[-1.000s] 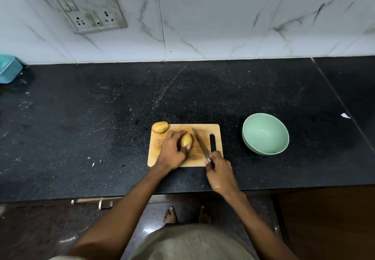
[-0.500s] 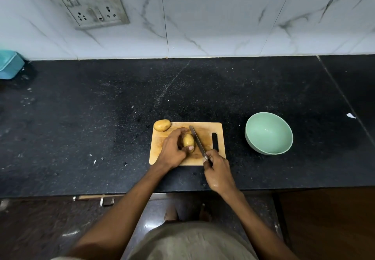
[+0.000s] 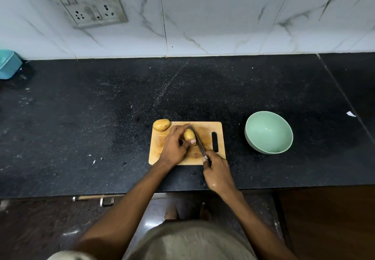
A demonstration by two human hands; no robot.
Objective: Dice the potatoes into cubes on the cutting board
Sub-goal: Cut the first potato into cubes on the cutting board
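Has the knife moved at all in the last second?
Yes. The knife has swung left across the cutting board, away from its handle slot, and now lies against the potato held by the left hand.

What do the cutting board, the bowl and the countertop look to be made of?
Cutting board: wood or bamboo, matte, with tan grain and scuffs.
Bowl: pale green, smooth, faintly glossy; ceramic or plastic, cannot tell which.
Countertop: black speckled stone, likely polished granite.
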